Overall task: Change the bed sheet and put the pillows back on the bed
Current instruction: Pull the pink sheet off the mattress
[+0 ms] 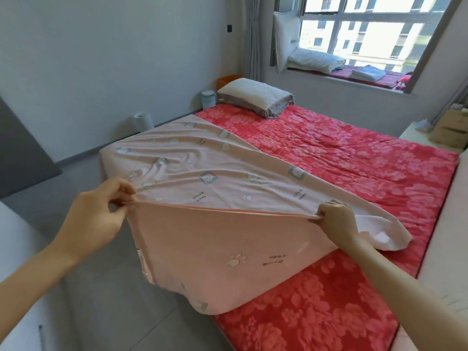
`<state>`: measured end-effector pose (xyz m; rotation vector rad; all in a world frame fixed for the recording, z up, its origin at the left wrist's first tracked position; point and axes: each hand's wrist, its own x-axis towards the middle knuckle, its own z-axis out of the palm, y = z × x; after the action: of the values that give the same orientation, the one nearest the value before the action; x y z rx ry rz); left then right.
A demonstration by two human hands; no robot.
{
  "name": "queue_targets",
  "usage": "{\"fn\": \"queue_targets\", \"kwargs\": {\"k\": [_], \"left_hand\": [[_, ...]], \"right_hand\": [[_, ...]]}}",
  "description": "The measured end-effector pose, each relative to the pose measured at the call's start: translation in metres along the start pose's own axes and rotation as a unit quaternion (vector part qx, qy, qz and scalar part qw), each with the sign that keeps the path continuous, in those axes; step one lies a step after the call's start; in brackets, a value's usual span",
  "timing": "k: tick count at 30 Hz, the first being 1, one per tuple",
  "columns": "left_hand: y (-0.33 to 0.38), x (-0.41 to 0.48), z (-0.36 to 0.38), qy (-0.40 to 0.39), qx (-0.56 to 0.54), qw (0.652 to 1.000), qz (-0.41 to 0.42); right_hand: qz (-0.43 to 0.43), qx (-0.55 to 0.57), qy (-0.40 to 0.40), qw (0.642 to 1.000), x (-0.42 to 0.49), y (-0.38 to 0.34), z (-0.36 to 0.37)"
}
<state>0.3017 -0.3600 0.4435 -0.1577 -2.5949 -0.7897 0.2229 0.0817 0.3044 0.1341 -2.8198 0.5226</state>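
A pale pink sheet (202, 173) printed with small bears lies across the near left part of the bed, covering its left corner. Its near edge is lifted and stretched between both hands, and a flap hangs down below. My left hand (98, 214) pinches the edge at the left. My right hand (334, 219) grips it at the right. Underneath, a red floral mattress cover (354, 160) spans the bed. One pillow (255, 96) with a grey-mauve frill sits at the far corner of the bed.
More pillows and folded bedding (316, 60) rest on the window seat at the back. Two small white bins (143, 121) stand on the grey floor along the left wall. A cardboard box (450, 127) sits on a white ledge at the right.
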Motion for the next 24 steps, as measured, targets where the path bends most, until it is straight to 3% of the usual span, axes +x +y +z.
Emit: {"fn": "queue_targets", "kwargs": {"k": [3, 8, 15, 19, 22, 24], "left_hand": [[-0.015, 0.007, 0.0, 0.02, 0.0, 0.999, -0.041], [-0.033, 0.019, 0.0, 0.02, -0.006, 0.998, -0.066], [-0.056, 0.042, 0.013, 0.032, 0.027, 0.996, -0.078], [-0.082, 0.046, 0.013, 0.017, 0.064, 0.989, -0.131], [-0.108, 0.048, 0.015, -0.01, 0.153, 0.964, -0.216], [-0.115, 0.045, 0.023, -0.079, 0.267, 0.921, -0.273]], "right_hand": [[0.026, 0.048, -0.017, 0.998, 0.004, -0.01, -0.009], [0.049, 0.105, -0.131, 0.984, 0.008, -0.009, -0.016], [0.098, 0.127, -0.018, 0.987, 0.016, -0.023, -0.011], [0.076, 0.167, -0.015, 0.983, 0.027, -0.047, -0.012], [0.042, 0.194, -0.05, 0.979, 0.036, -0.077, -0.013], [0.023, 0.196, -0.078, 0.977, 0.042, -0.099, -0.012]]}}
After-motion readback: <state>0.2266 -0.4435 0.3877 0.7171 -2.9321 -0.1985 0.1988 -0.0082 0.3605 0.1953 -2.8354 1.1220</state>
